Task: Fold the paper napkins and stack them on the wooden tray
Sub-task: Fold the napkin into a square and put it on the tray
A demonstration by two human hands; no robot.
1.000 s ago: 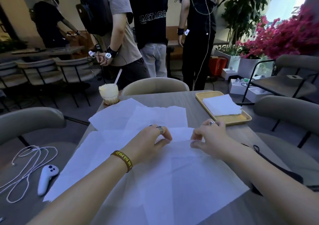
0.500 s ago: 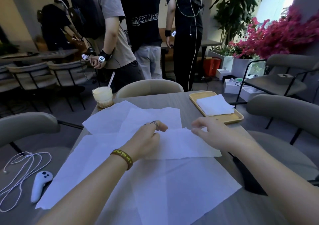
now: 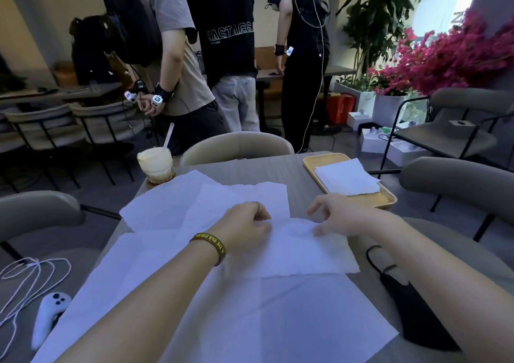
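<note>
Both hands press on a half-folded paper napkin: the left hand curled, fingertips pinning its far edge, the right hand with fingers spread, touching the top. More unfolded napkins lie beneath; folded napkins sit on the wooden tray beyond.

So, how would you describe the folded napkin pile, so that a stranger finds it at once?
Look at the far right corner of the grey table, where a pale rectangular wooden tray lies. The small white folded napkin pile sits in it. Unlike the large open white paper sheets spread near the hands, it is compact and square.
</note>
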